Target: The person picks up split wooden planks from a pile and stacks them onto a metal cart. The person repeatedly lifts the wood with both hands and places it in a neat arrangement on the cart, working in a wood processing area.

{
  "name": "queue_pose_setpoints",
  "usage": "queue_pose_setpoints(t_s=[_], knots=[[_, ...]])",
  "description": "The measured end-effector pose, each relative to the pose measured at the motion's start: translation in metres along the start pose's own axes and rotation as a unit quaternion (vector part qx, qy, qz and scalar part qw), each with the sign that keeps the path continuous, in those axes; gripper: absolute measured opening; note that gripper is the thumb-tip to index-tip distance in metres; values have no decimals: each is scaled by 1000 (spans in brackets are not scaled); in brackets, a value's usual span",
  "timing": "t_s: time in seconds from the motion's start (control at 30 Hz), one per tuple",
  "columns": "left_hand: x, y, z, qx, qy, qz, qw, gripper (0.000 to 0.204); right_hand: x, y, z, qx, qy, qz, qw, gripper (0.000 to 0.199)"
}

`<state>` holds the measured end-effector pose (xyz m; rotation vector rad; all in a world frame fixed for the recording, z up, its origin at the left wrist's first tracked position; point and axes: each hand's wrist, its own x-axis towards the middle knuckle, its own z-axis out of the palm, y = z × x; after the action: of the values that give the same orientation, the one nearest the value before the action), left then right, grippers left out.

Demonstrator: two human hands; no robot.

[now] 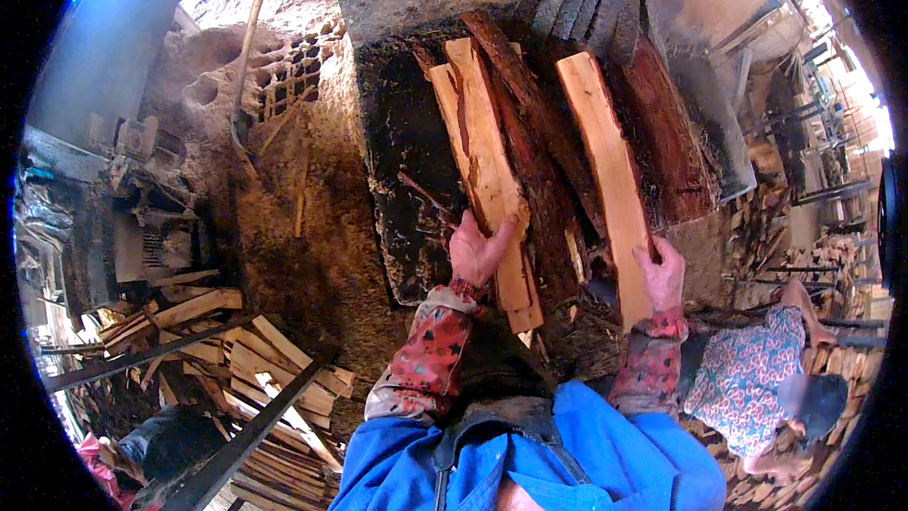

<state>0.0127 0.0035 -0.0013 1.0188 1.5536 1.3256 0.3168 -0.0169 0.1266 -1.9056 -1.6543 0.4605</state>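
Note:
My left hand (478, 248) is closed around the lower part of a pale wooden slab (494, 166), with its thumb across the top. A second pale piece lies close along that slab's left side. On the right, my right hand (664, 274) grips the right edge of another long pale slab (610, 166) near its lower end. Dark bark-covered slabs (544, 147) lie between the two pale ones. Farther right rests a reddish-brown slab (667, 132), its upper end under dark hanging strips (601, 0). All this wood lies on a dark, dirty flat surface (402, 170).
Split wood (274, 369) is piled at the lower left, crossed by a dark metal bar (255, 431). A long pole (253, 43) leans at the upper left beside a pitted, crumbly mass. Close on my right, a person in a patterned top (752, 364) bends over scattered wood pieces.

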Motion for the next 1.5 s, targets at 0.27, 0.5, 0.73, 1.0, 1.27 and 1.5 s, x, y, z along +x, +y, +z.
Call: queue_pose_setpoints(t_s=[0.27, 0.5, 0.73, 1.0, 1.27, 1.5], knots=[[-2, 24, -12, 24, -13, -48, 998, 52, 57, -66, 25, -129, 119, -175, 969, 25], [-4, 38, -8, 1, -24, -20, 1000, 47, 106, -32, 105, -117, -154, -160, 968, 80], [-4, 27, -9, 31, -8, -25, 999, 50, 102, -45, 107, -114, -208, -113, 965, 88], [3, 2, -4, -16, -22, -3, 1000, 51, 113, -57, 85, -79, -174, -142, 971, 87], [-8, 38, -9, -10, -32, -26, 999, 45, 70, -74, 53, 91, -203, -77, 972, 79], [-1, 15, -12, 20, -37, -11, 999, 58, -13, -113, 91, -28, -76, -144, 986, 76]])
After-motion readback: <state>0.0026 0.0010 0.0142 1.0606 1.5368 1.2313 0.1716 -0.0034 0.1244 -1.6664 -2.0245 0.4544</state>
